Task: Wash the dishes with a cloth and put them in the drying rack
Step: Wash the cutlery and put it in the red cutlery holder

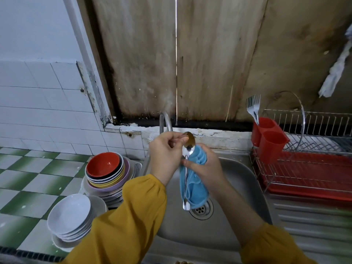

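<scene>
Both hands hang above a steel sink (238, 187) set in a bench (28, 178) tiled in green and white checks. The left hand (165, 151) pinches the bowls of what look like two spoons (188, 147); the right hand (206, 168) grips a blue cloth (194, 183) wrapped round their handles. White wall tiles (38, 103) and stained wooden boards (209, 63) stand behind. Stacked bowls (104, 166) and plates (69, 216) sit on the left. On the right, the drying rack (314, 149), with forks (253, 107) in its red holder (270, 141), is cut off by the frame. The tap (165, 121) is half hidden behind the left hand.
</scene>
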Available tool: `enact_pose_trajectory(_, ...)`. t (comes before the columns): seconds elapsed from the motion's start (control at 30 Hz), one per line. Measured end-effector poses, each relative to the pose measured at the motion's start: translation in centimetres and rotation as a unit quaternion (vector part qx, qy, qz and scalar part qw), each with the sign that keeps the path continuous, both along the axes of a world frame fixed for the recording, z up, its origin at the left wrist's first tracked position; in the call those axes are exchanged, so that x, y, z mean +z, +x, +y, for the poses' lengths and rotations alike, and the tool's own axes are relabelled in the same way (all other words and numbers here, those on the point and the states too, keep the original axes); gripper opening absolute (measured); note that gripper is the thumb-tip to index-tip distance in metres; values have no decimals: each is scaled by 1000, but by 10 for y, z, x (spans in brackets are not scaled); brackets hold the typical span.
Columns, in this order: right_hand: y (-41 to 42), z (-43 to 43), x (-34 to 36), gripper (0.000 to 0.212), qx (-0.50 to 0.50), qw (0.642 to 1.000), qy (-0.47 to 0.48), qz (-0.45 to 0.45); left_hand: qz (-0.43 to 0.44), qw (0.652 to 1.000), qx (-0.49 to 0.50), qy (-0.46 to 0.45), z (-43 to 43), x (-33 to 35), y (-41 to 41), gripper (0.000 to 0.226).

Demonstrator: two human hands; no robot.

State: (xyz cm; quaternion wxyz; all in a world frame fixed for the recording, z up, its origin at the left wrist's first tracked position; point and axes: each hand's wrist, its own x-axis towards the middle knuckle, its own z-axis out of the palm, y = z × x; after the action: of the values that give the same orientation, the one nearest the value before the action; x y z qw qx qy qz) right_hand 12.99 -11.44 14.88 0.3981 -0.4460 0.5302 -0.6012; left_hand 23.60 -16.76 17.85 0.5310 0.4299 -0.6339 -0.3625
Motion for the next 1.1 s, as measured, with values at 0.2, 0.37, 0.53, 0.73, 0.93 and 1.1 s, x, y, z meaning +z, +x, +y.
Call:
enact_pose_trajectory(0.2,-6,15,-19,28,8,980,12,200,74,994,58,-47,-18,6,2,25)
enact_pose_trajectory(0.37,-29,20,3,44,-63,976,-10,209,64,995,30,-64,-20,2,-5,15)
enact_pose_trajectory(0.53,-58,16,51,46,-100,943,-83,307,92,992,-61,-65,-9,6,-30,26)
enact_pose_trajectory(0.73,-85,22,84,46,-110,888,-80,439,101,982,-146,-72,-2,8,-61,30)
enact_pose_trajectory(0.93,-119,39,103,23,-181,858,-30,480,108,965,-233,-58,-2,16,-94,11)
enact_pose_trajectory(1.1,-159,44,141,17,-294,816,-33,497,-53,960,-273,6,-7,13,-130,29)
